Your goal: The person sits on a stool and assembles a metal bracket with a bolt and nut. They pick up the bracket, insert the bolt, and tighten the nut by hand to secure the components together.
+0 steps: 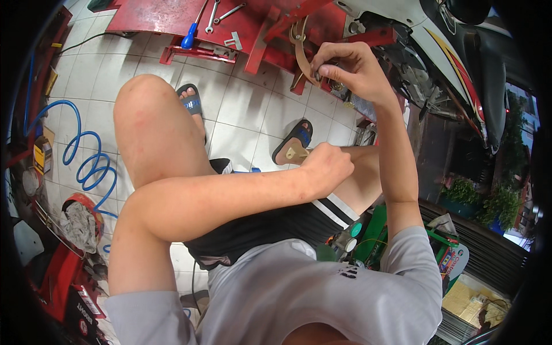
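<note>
My left hand (329,170) is closed in a fist above my right thigh. Out of it sticks a flat tan piece (296,154) with small holes; the rest of it is hidden by the fingers. Raised beside the motorcycle (414,69), my right hand (353,68) pinches a small dark part (318,73) between thumb and fingers, too small to name. A curved tan strip (301,54) stands right behind those fingertips; whether they touch it I cannot tell.
On the red lift platform (155,17) lie a blue-handled screwdriver (188,41), two wrenches (211,17) and a T-shaped metal piece (233,40). A coiled blue hose (92,161) hangs at the left. Green equipment (371,233) stands beside my right hip.
</note>
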`<state>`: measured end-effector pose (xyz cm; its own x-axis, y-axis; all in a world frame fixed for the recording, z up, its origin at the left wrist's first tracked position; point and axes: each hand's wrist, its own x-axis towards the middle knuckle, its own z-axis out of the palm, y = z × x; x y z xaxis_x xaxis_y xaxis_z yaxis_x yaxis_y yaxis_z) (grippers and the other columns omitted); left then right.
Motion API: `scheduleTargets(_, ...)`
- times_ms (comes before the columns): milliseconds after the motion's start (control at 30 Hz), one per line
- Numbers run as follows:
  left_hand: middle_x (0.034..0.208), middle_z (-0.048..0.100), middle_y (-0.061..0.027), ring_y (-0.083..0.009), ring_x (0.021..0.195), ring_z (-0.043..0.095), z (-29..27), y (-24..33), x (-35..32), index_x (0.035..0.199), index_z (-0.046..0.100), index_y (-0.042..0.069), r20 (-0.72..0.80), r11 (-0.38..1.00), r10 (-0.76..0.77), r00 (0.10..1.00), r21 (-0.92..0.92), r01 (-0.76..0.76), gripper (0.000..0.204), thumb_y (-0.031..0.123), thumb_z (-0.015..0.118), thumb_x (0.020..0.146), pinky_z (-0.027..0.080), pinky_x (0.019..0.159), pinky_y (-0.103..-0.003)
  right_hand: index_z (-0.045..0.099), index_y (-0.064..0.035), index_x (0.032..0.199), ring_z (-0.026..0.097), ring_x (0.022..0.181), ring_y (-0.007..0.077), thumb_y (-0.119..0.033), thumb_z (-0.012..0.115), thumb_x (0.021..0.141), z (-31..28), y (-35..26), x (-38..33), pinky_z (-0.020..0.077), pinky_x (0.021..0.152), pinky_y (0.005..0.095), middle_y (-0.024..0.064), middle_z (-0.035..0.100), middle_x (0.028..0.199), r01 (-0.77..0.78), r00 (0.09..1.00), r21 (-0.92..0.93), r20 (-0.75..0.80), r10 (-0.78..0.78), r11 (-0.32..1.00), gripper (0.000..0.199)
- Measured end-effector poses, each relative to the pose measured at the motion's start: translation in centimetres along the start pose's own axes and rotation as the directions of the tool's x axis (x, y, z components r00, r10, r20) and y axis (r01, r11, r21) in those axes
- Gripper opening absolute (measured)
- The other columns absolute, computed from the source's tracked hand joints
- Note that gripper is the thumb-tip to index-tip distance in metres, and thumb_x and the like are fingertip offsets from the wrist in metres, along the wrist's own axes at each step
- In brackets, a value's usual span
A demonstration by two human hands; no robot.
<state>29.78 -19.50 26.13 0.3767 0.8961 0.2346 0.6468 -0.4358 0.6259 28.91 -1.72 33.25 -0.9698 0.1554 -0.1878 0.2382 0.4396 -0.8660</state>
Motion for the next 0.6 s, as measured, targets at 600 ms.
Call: scheduleTargets(600,0.072,0.068,-0.0127,-0.0272,0.073,0.070,-1.1,-0.7,-0.4,0.068,0.070,0.007,0.038,0.998,-0.054,0.998,-0.016,0.055,0.005,0.006,0.071,0.063,0.052,0.059,-0.035,0.064,0.0059,0.093,0.060,0.079,0.0153,-0.008,0.061,0.088,-0.6,0.5,0.8,0.0493,0.072,0.0280,0.0118,0.062,0.098,0.118,0.985,-0.160,0.146,-0.095,0.980,0.015)
